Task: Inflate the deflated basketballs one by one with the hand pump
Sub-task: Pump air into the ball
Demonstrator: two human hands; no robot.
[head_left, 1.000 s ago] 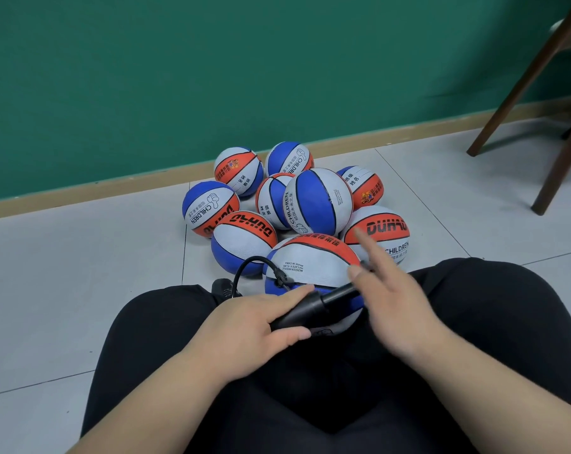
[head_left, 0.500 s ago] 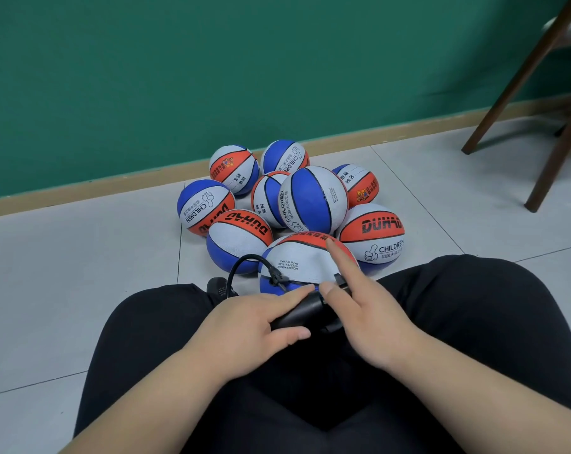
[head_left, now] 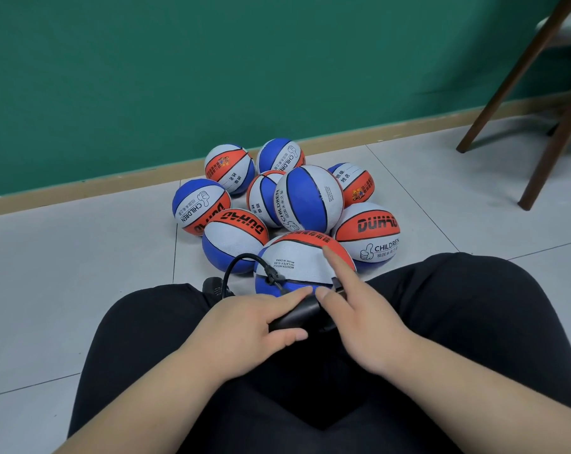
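Note:
The nearest basketball (head_left: 297,260), white, red and blue, lies between my knees. The black hose (head_left: 241,258) of the hand pump (head_left: 294,317) loops up and its end enters this ball at the left. My left hand (head_left: 251,319) grips the pump barrel, thumb below and fingers over it. My right hand (head_left: 353,309) holds the pump handle right against the barrel, with its index finger stretched out over the ball. No piston rod shows.
Several more basketballs (head_left: 307,198) are piled behind the near one, against the green wall's baseboard (head_left: 81,188). Brown chair legs (head_left: 552,158) stand on the tile floor at the right. A small black part (head_left: 213,288) lies by my left knee.
My right hand has pushed the pump handle in toward my left hand, so the rod seen a second ago is hidden. My left hand has stayed on the barrel.

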